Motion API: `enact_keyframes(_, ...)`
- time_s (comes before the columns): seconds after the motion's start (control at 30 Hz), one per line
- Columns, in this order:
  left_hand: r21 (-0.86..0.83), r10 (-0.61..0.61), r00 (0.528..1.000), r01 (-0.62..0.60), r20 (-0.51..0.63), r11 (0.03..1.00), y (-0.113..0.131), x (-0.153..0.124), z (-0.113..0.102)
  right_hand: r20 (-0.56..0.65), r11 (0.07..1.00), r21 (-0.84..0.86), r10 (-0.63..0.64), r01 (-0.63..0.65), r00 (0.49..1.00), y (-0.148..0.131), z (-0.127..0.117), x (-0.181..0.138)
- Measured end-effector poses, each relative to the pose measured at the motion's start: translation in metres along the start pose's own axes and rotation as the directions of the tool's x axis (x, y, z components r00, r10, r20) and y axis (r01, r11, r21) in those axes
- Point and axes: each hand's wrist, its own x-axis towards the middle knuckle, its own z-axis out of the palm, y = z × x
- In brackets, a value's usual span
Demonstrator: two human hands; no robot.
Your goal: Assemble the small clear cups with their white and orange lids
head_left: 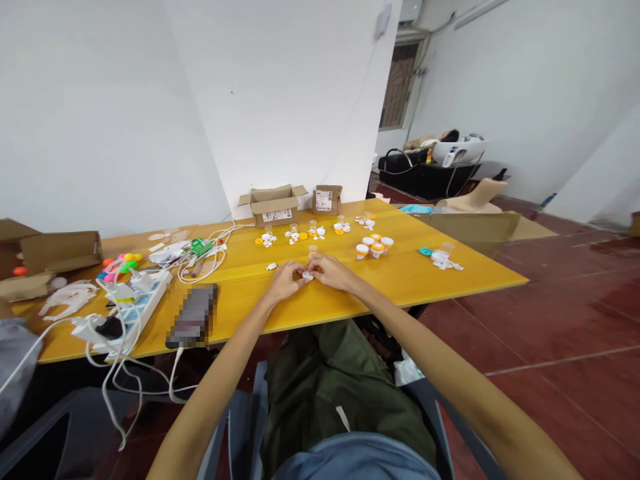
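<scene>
Near the front edge of the yellow table, my left hand (pixel 289 280) and my right hand (pixel 327 270) meet with fingers closed around a small white plastic part (pixel 307 275). Its exact kind is too small to make out. Just beyond my fingers stands a clear plastic cup (pixel 313 251). A small white piece (pixel 271 266) lies to the left of my left hand. To the right of my right hand, several small jars with orange and white lids (pixel 375 245) stand in a cluster. Behind my hands lie groups of white pieces, clear cups and yellow rings (pixel 317 232).
Two cardboard boxes (pixel 275 205) stand at the back by the wall. On the left are a phone (pixel 193 316), a white power strip (pixel 145 307) with cables, and colourful balls (pixel 123 262). A teal ring (pixel 425 252) and white pieces (pixel 444 260) lie on the right.
</scene>
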Motion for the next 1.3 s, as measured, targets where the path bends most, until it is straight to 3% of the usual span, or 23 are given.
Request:
enact_keyframes(0.3,-0.028,-0.003,1.000,0.002,-0.012,1.000,-0.0045,0.0005,0.0017,-0.061,0.993,0.107,-0.032,0.039,0.998,-0.0044,0.0020,-0.0059)
enact_keyframes(1.3,0.005,0.006,1.000,-0.006,0.000,1.000,-0.0026,0.0007,0.0014,-0.018,0.995,0.032,-0.090,0.090,0.996,-0.0035,0.0006,-0.0029)
